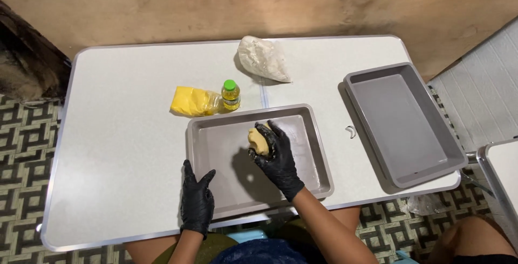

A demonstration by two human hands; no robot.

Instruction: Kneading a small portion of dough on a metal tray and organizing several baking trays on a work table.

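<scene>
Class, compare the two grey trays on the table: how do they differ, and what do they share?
The near tray holds a yellow dough lump gripped by the right hand; the far tray holds nothing. The left hand rests at the near tray's edge; the far tray lies untouched, angled. Both are grey, rectangular and shallow.

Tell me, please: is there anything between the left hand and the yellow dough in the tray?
Nothing visible. The left hand rests on the tray's near-left edge, and only bare tray floor lies between it and the dough, which the right hand holds.
</scene>
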